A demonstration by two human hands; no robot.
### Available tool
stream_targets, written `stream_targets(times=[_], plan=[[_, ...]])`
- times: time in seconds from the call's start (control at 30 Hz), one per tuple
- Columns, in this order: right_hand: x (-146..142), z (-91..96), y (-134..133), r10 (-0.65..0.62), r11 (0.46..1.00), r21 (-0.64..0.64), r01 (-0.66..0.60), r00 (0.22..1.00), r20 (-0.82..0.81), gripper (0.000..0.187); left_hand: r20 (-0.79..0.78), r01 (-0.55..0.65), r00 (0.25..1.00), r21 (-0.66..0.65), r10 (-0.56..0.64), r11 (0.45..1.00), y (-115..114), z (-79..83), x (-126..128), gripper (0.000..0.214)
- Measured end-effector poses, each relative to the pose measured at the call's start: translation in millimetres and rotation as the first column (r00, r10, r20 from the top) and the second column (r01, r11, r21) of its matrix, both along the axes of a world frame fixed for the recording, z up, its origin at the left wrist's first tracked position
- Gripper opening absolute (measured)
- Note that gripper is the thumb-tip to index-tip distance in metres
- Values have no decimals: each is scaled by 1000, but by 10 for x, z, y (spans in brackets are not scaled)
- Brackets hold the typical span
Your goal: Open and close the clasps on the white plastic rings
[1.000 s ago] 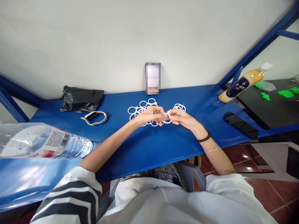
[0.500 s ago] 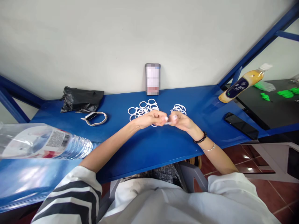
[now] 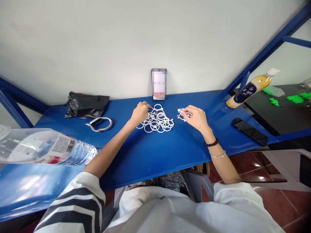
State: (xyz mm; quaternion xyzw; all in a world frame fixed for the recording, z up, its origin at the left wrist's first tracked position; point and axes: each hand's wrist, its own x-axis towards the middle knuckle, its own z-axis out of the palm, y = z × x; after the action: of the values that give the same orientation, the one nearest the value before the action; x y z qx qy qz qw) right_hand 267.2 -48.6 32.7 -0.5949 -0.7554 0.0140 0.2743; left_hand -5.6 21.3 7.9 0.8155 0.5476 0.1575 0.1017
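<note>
Many thin white rings with small knobs lie in a loose, overlapping pile [image 3: 157, 121] in the middle of the blue table [image 3: 155, 152]. At the pile's upper left edge is my left hand [image 3: 141, 113], its fingers bent down and closed at a white ring [image 3: 150, 110]; the fingertips are partly hidden. Farther right sits a smaller cluster of white rings [image 3: 181, 116]. Over this cluster my right hand [image 3: 196, 118] is closed in a pinch, thumb and forefinger at one ring there, and it hides part of the cluster.
A phone [image 3: 159, 84] leans against the wall. On the left are a black plastic bag [image 3: 87, 105], a watch [image 3: 99, 123] and a large water bottle [image 3: 48, 146] lying sideways. To the right stand a juice bottle [image 3: 251, 89] and a dark phone [image 3: 250, 131] lying flat.
My hands were together over the table with a small white thing between them. They have parted: the left moved left to the big pile, the right to the smaller cluster.
</note>
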Motion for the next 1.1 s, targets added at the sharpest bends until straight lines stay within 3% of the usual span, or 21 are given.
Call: stream_targets(times=[0.1,0.2,0.4,0.6,0.7,0.77,0.87,0.93,1.03,1.1], plan=[[46,-3,1,-60,996,-54,71,982,180,17,-133,-10,991,-13,8,1000,41,-30,-77,36],[75,-5,4,-43,990,-118,72,971,236,17,-169,17,985,-26,-21,1000,41,-18,-86,29],[60,-42,17,-46,996,-62,57,986,157,25,-105,40,994,32,-37,999,-8,-29,7,21],[2,-68,5,12,998,-58,-5,993,119,25,-88,58,994,-11,-59,998,-31,-58,80,17],[-15,-57,9,38,997,-67,-36,999,39,23,-14,69,998,2,-69,998,-34,35,62,19],[-32,-46,10,90,993,-69,-96,993,-78,21,131,87,988,2,-87,996,-57,146,53,17],[-86,-28,-6,209,962,-91,-257,909,-360,22,476,255,862,-111,-174,961,-152,317,92,14],[-136,-22,-28,255,923,-113,-368,804,-536,30,667,463,710,-200,-226,863,-246,383,162,22],[-195,-40,-54,281,866,-126,-483,679,-678,29,781,639,564,-207,-268,740,-379,387,290,29],[-206,-66,-57,282,838,-140,-527,639,-716,23,811,692,518,-210,-273,691,-440,362,354,31]])
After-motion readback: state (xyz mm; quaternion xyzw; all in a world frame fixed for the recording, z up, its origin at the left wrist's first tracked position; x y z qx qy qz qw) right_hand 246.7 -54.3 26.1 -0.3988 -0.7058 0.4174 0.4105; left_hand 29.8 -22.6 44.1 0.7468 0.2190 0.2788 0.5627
